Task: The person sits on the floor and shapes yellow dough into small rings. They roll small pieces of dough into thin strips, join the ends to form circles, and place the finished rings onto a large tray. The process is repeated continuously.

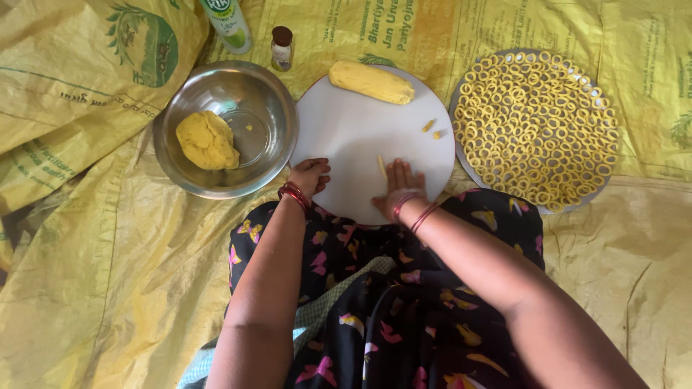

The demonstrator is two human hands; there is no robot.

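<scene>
A person seated on yellow woven sacking [86, 288] works dough on a round white board [346, 137], seen from a head-worn camera. At far left a steel bowl [270, 108] holds a lump of yellow dough [207, 140]; behind it stand a green-and-white bottle [228, 23] and a small brown-capped bottle [281, 47]. The left hand [310, 175] rests on the board's near-left edge, fingers loosely curled and holding nothing. A dough log [371, 81] lies at the board's far edge, with two small dough bits [432, 128] near the right rim. The right hand [401, 186] lies flat, fingers spread narrowly, pressing on a thin dough strand [381, 167] that shows just beside its fingertips. At right, a round tray [461, 155] is crowded with dough rings [537, 126], touching and overlapping.

The strand looks thin enough to snap or flatten if the palm bears down unevenly. The board overhangs the lap and could tip or slide should the steadying hand lift. The tray seems almost full, so further rings may stick to their neighbours, and the loose bits risk rolling off onto the sacking.
</scene>
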